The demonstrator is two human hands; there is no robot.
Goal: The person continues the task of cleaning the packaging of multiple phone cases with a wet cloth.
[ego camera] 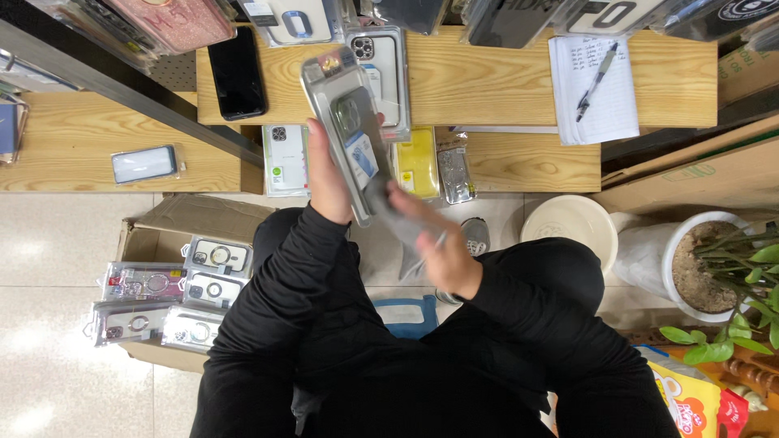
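- Box (174, 235), floor, below the bench's (73, 154) front edge: stacked packaged cases (166, 304) inside, left of the person
- Loose case (144, 164), bench, near the left end
- Black phone (237, 77), shelf (495, 85), left corner
- Left hand (326, 180): closed on the packaged case (347, 130), gripping its lower half from the left side; the case is held in the air over the bench's front edge, long axis running up and away from the person, tilted slightly left
- Right hand (442, 247): fingers pinched on a grey cloth (402, 223) that touches the case's lower end; this hand lies below and right of the case, the left hand nearer
- Yellow case (417, 162), bench, just right of the held one
- Notepad (594, 89) with pen (596, 77), shelf, right part
- Potted plant (714, 264), floor, far right
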